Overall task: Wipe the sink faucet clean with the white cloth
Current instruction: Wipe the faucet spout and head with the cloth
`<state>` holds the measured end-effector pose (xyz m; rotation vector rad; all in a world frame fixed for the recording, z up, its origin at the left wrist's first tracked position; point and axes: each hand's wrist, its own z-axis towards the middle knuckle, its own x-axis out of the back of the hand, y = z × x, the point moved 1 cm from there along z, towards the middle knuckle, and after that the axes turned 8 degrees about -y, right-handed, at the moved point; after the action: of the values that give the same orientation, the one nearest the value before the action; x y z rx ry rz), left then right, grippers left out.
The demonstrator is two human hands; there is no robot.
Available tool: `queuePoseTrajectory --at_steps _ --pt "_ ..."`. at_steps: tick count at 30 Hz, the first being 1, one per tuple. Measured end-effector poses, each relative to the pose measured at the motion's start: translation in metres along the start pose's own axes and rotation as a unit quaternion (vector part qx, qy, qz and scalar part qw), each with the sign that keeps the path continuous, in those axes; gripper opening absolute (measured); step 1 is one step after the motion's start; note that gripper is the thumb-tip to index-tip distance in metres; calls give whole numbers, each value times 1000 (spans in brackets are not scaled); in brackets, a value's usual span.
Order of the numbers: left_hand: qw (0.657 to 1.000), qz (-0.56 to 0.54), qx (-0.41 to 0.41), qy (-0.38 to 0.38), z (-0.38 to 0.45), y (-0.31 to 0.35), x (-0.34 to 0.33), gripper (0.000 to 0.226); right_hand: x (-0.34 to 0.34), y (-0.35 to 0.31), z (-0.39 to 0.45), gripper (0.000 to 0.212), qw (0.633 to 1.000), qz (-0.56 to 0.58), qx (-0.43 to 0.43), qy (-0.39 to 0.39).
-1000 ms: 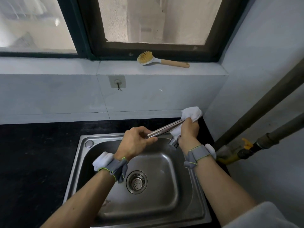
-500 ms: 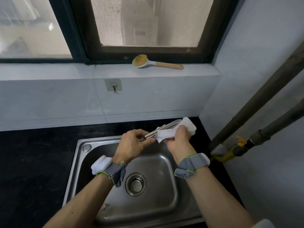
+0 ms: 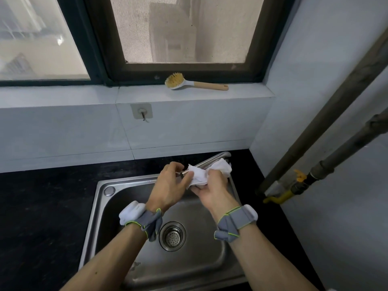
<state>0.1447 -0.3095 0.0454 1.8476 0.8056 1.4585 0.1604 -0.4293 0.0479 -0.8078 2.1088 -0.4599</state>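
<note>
Home kitchen: steel sink (image 3: 105, 206) in black counter (image 3: 42, 206), dish brush (image 3: 189, 84) on tiled windowsill (image 3: 84, 95)

Nothing readable here tbh, no labels, brand marks or numbers on anything in view, as far as I can make out.
</note>
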Motion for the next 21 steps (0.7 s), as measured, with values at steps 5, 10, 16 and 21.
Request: queuePoseTrajectory --at_steps 5,10,16,21 --pt "999 22 -23 -8 3 5 -5 29 5 2 2 47 999 -32 -20 -33" --pt "998 52 -45 11 7 5 -7 31 13 2 5 31 991 38 -83 -99" --pt "986 143 -85 -8 13 -8 -1 43 8 20 19 30 966 156 -153 -139" --pt "979 190 -71 33 4 -6 -1 50 -8 25 29 40 961 172 -138 -169"
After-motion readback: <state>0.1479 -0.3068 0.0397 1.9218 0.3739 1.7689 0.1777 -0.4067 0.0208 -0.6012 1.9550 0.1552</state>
